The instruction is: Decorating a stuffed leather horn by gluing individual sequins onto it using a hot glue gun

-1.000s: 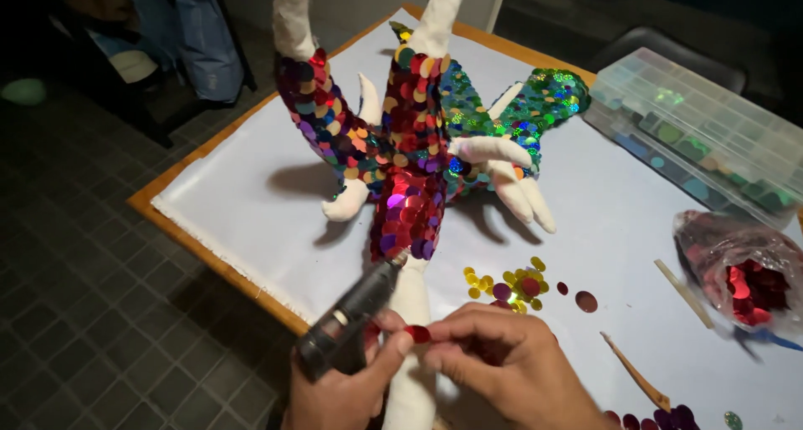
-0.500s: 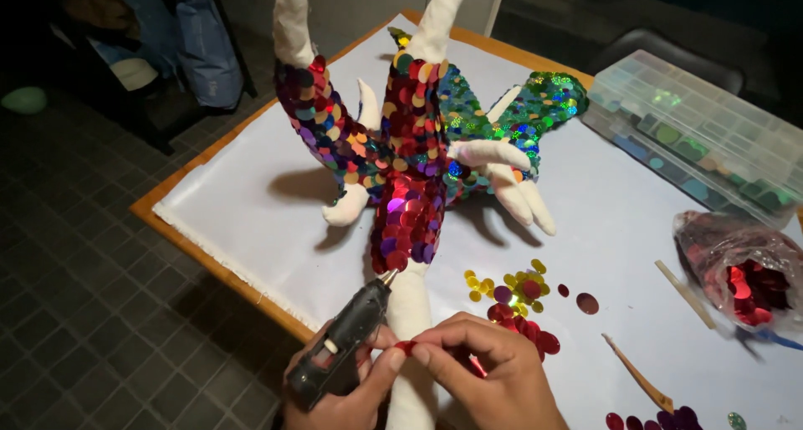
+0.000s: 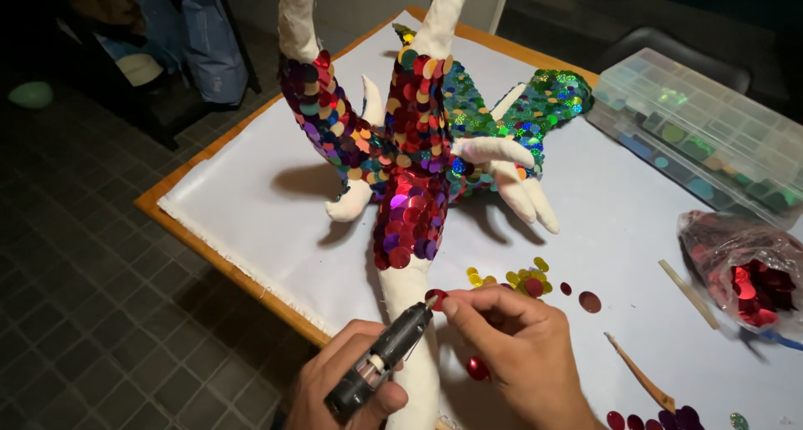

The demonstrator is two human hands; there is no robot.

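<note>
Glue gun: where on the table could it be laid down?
Bare white sheet left of the sequined figure, toward the table edge. Another patch between figure and lidded box. Crowded right of the right hand: loose sequins, sticks, sequin bag.

dark glue gun (image 3: 381,365), red sequin (image 3: 436,299) at nozzle

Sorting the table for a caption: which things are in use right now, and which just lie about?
In use:
left hand
glue gun
right hand
red sequin
sequinned figure

Lying about:
compartment box
bag of red sequins
loose sequins
wooden stick
</note>
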